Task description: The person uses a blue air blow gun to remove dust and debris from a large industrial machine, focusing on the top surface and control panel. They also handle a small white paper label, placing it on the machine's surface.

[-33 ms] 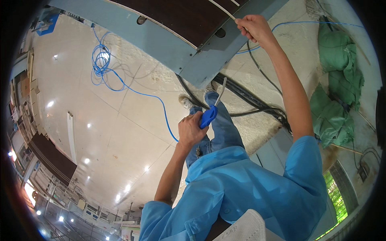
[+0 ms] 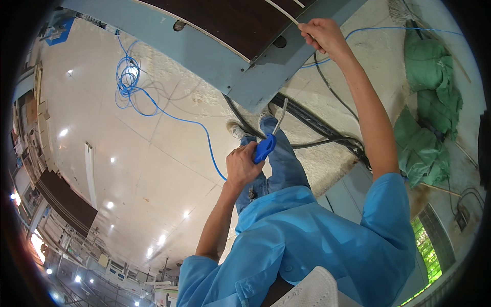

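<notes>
My left hand (image 2: 242, 165) is wrapped round a blue air blow gun (image 2: 264, 149), held in front of my legs. Its bent metal nozzle points up and away from me, toward the corner of a grey-blue machine table (image 2: 209, 66). From the gun's lower end runs a thin blue hose (image 2: 207, 134). Farther off and to the right, my right hand (image 2: 324, 38) pinches the near end of a thin pale strip (image 2: 281, 11). That strip reaches over a dark brown panel (image 2: 225, 23) lying on the table; its far end is cut off by the picture's upper edge.
Loose coils of the blue hose (image 2: 128, 82) lie on the pale floor at left. Black cables (image 2: 312, 123) run beneath the table corner, close to my feet. Green sacks (image 2: 427, 66) lie along the right side. A long white bar (image 2: 90, 174) rests on the floor farther left.
</notes>
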A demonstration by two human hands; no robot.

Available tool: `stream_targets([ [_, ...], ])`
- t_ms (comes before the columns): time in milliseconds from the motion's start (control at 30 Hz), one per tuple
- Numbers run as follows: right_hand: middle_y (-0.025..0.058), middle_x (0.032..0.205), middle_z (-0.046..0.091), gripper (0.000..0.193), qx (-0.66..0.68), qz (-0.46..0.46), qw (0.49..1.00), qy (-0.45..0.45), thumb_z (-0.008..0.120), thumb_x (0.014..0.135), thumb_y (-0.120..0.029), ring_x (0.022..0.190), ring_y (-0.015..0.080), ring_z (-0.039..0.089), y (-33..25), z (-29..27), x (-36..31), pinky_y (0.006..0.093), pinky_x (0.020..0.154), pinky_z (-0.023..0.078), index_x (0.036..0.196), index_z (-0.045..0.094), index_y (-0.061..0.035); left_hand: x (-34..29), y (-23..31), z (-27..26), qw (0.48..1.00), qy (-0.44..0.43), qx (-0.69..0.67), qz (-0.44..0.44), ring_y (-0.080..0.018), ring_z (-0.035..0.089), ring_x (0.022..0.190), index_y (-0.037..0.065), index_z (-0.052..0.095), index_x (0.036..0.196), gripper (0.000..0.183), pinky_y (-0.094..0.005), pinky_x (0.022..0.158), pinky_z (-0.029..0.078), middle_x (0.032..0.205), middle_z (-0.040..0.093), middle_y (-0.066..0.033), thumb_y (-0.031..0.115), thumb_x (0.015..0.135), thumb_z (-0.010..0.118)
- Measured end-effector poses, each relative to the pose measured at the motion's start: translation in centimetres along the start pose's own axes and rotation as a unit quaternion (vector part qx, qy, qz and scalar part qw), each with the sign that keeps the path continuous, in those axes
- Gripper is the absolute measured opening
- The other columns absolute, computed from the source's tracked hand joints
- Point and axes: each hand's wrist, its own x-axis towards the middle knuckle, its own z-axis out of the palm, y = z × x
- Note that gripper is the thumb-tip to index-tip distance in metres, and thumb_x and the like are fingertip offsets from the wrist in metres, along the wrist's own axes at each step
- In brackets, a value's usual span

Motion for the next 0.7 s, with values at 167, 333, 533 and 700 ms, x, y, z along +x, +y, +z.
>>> stream_targets([
  [167, 0.0005, 0.058, 0.057, 0.028, 0.033, 0.012, 0.999, -0.01, 0.071, 0.089, -0.028, 0.041, 0.004, 0.045, 0.2, 0.1, 0.4, 0.0209, 0.034, 0.025, 0.076, 0.063, -0.0053, 0.4, -0.1, 0.1, 1.0, -0.009, -0.001, 0.006, -0.0324, 0.067, 0.074, 0.011, 0.067, 0.098, 0.029, -0.044, 0.072, 0.053, 0.075, 0.067, -0.0099, 0.02, 0.07, 0.069],
  [333, 0.0006, 0.058, 0.057, 0.028, 0.012, -0.01, 1.0, 0.0, 0.071, 0.089, -0.028, 0.042, 0.0039, 0.046, 0.2, 0.1, 1.3, 0.0208, 0.034, 0.025, 0.076, 0.063, -0.0056, 1.9, -0.3, 0.6, 1.0, -0.014, -0.002, 0.021, -0.0323, 0.068, 0.076, 0.011, 0.068, 0.099, 0.03, -0.0435, 0.073, 0.053, 0.08, 0.07, -0.0102, 0.02, 0.071, 0.069],
  [533, 0.0005, 0.059, 0.058, 0.027, 0.013, -0.011, 1.0, 0.007, 0.071, 0.089, -0.028, 0.042, 0.0037, 0.046, -0.1, 0.2, 1.2, 0.0207, 0.034, 0.025, 0.077, 0.064, -0.0052, 2.2, -0.4, 0.8, 1.0, -0.021, -0.004, 0.018, -0.032, 0.068, 0.078, 0.011, 0.068, 0.099, 0.031, -0.0434, 0.073, 0.054, 0.084, 0.071, -0.0101, 0.019, 0.07, 0.069],
  [700, 0.0004, 0.059, 0.058, 0.028, 0.022, -0.001, 1.0, -0.007, 0.071, 0.09, -0.029, 0.042, 0.0037, 0.046, -0.3, 0.1, 1.3, 0.0206, 0.035, 0.025, 0.078, 0.064, -0.0049, 2.6, 0.2, 0.2, 0.999, -0.037, -0.01, 0.016, -0.0308, 0.068, 0.077, 0.011, 0.069, 0.098, 0.03, -0.0425, 0.072, 0.054, 0.084, 0.071, -0.0096, 0.019, 0.069, 0.071],
])
